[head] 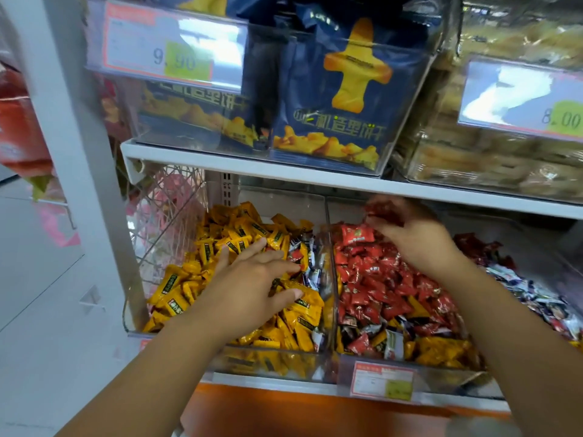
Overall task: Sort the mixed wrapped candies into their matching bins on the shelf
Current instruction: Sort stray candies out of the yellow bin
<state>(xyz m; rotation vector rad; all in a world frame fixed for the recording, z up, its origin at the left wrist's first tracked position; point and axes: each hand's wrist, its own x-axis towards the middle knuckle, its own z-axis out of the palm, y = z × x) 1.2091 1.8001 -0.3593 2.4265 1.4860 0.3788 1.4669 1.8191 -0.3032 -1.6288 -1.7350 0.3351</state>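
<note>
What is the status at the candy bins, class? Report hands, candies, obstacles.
Left hand flat on yellow candies. Right hand grips red candies above the red pile. Yellow strays at the pile's front. No obstruction seen.

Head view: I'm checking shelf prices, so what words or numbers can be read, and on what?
"9.90" on the upper left price tag.
"8.00" on the upper right price tag, blurred.
"机造型饼干" on the navy biscuit bag.
Lower price label: too blurred.
Wrappers of the yellow candies and red candies: too small.
</note>
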